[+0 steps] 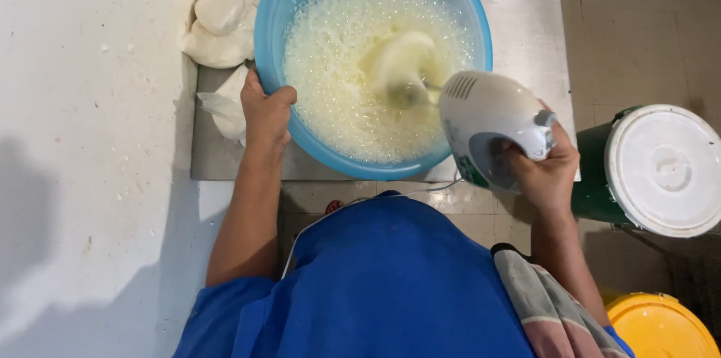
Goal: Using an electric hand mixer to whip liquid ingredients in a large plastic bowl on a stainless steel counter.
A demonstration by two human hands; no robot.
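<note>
One blue bowl (274, 20), frothy pale batter (338, 65)

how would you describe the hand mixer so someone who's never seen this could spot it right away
Start at the big blue bowl of frothy pale batter on the metal table. At its lower right rim, the right hand grips the hand mixer. It is the only white rounded appliance here, its beaters sunk in the froth, unlike the flat-lidded green bucket beside it.

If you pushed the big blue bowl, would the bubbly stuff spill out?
Probably not from a gentle push: the froth sits below the rim of the bowl. The bowl looks like light plastic, so it might slide on the smooth metal table. That may be why the left hand grips its rim.
</note>
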